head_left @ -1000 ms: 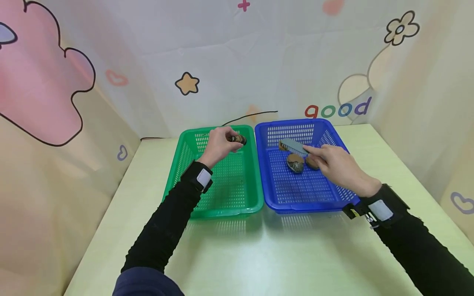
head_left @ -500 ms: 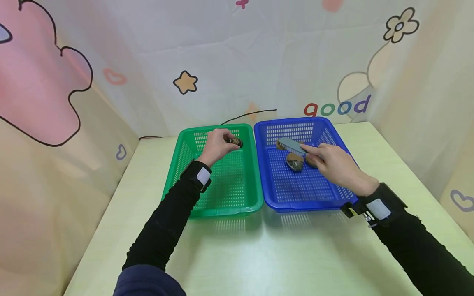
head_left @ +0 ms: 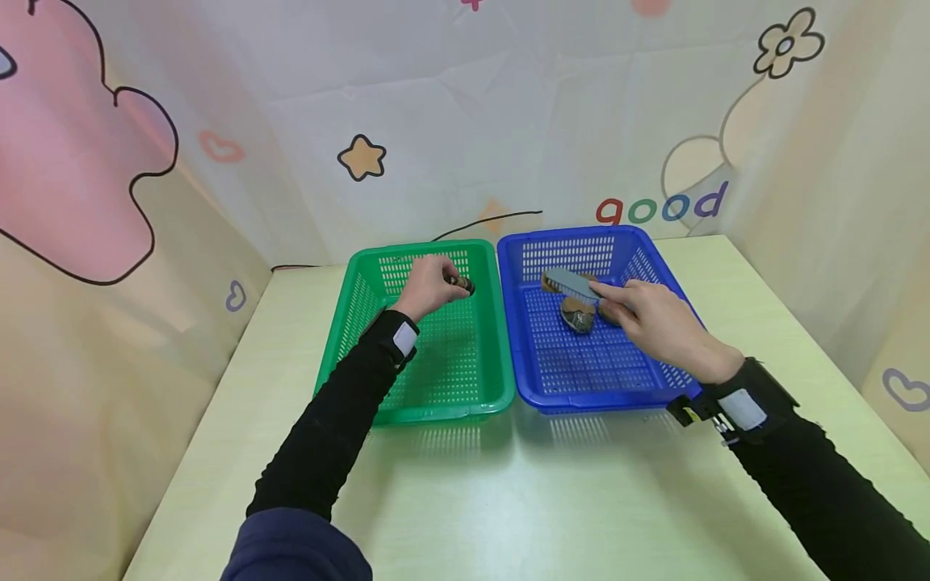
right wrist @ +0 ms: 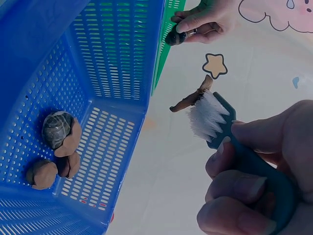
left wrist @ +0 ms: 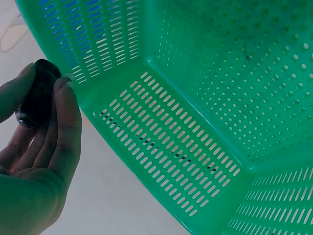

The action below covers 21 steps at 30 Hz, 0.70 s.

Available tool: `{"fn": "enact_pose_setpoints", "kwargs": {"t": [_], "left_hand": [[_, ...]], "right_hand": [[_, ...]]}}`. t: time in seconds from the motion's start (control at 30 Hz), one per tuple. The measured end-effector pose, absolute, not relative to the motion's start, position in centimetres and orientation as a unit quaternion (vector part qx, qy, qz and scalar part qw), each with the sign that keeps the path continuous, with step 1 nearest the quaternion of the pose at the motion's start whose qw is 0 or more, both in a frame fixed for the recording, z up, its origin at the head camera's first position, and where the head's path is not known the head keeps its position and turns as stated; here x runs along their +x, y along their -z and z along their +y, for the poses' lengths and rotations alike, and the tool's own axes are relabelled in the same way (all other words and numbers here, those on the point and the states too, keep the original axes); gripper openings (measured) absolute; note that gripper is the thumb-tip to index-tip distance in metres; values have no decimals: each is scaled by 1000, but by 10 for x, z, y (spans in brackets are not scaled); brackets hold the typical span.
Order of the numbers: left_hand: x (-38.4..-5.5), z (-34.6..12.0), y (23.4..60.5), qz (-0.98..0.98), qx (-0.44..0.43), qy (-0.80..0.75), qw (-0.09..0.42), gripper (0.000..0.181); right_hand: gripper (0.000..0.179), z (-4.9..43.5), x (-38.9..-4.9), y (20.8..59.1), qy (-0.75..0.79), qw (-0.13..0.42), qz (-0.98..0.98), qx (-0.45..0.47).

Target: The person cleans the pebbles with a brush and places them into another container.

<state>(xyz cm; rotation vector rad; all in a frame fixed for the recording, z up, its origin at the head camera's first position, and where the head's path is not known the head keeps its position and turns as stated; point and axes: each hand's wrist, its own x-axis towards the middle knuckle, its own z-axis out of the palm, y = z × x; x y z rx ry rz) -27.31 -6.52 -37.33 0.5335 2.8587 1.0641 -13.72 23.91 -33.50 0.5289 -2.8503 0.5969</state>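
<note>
My left hand (head_left: pixel 427 289) pinches a dark, banded stone (head_left: pixel 461 283) between thumb and fingers, over the far part of the green basket (head_left: pixel 436 415). In the left wrist view the stone (left wrist: pixel 40 93) looks nearly black, near the basket's rim. My right hand (head_left: pixel 659 327) grips a grey-blue brush (head_left: pixel 571 282) above the blue basket (head_left: pixel 596 401), index finger along its handle. The right wrist view shows white bristles (right wrist: pixel 208 116) with a strip of brown clay (right wrist: pixel 190 101) at their tips. Inside the blue basket lie a partly clay-covered stone (right wrist: pixel 57 129) and two brown lumps (right wrist: pixel 43 174).
The two baskets stand side by side on a pale table (head_left: pixel 450 500). Behind them hangs a printed curtain (head_left: pixel 436 105), close to their far rims. A black wrist strap (head_left: pixel 756 403) sits on each arm.
My left hand has lowered slightly toward the green basket, still holding the stone. My right hand and brush stay nearly in place. The head view has tilted a little.
</note>
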Motion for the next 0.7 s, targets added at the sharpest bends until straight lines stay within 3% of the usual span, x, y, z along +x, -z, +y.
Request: {"fn": "enact_pose_setpoints", "kwargs": {"t": [0.27, 0.7], "left_hand": [[-297, -64, 394, 925, 175, -333, 56, 20], [-288, -56, 394, 931, 167, -317, 66, 14]], "right_hand": [[40, 240, -137, 335, -197, 92, -960, 176], [40, 241, -136, 334, -197, 92, -961, 171]]}}
